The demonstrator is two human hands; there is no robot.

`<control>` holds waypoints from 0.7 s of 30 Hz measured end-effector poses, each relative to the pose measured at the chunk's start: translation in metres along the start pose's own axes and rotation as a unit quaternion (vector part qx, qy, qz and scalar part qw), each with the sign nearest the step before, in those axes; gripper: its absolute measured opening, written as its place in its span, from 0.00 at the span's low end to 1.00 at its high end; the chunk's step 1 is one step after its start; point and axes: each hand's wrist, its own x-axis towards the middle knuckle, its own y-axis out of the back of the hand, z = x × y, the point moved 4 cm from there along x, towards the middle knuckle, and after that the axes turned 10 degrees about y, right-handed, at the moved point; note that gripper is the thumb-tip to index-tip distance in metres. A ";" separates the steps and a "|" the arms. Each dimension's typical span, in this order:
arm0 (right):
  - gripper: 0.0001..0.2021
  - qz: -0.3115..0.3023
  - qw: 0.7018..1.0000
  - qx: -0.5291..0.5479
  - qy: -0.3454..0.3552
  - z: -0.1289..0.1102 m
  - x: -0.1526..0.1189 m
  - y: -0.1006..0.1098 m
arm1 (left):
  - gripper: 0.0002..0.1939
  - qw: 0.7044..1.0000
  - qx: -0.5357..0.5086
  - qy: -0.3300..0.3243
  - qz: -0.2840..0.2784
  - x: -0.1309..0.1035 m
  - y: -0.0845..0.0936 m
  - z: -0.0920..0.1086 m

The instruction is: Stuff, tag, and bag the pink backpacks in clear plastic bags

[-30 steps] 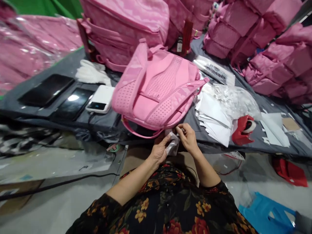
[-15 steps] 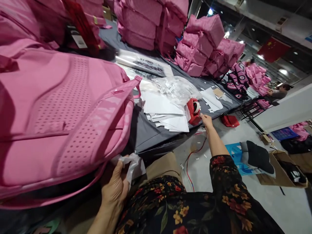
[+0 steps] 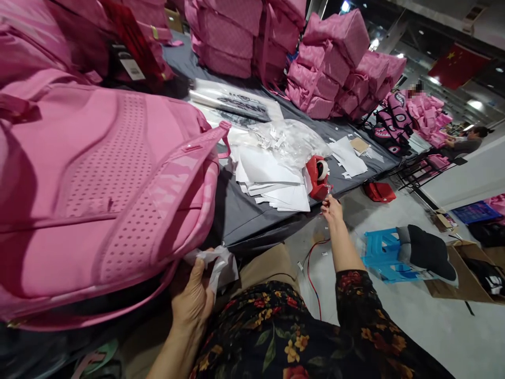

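Note:
My left hand (image 3: pixel 195 295) is closed on a crumpled sheet of thin white wrapping (image 3: pixel 224 266), just below the edge of a big pink backpack (image 3: pixel 90 173). The backpack lies with its dotted back panel and one shoulder strap facing up. Out at the table's front edge, the fingers of my right hand (image 3: pixel 332 209) pinch the end of a clear strip of tape at the front of a red tape dispenser (image 3: pixel 316 179). A stack of white paper sheets (image 3: pixel 272 179) lies left of the dispenser, and a clear plastic bag (image 3: pixel 292 139) is behind it.
Stacks of pink backpacks (image 3: pixel 224 39) line the back of the dark-covered table (image 3: pixel 246 221). On the floor at right are a blue stool (image 3: pixel 381 255), an opened cardboard box (image 3: pixel 450 273) and a red pouch (image 3: pixel 379 192). Another person (image 3: pixel 469 142) sits far right.
My right hand has drawn down and slightly toward me from the dispenser, with a bit of clear tape now showing between them. My left hand keeps its hold on the white wrapping.

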 end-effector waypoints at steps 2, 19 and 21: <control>0.20 -0.061 0.997 0.024 -0.034 0.007 -0.025 -0.033 | 0.33 1.000 -0.010 -0.011 0.011 -0.003 -0.002 0.000; 0.06 -0.623 0.612 -0.230 0.429 -0.062 -0.237 -0.231 | 0.28 0.994 -0.071 -0.059 -0.061 -0.009 -0.019 0.008; 0.05 -0.616 0.612 -0.242 0.433 -0.059 -0.236 -0.229 | 0.27 0.993 -0.075 -0.060 -0.064 -0.010 -0.018 0.008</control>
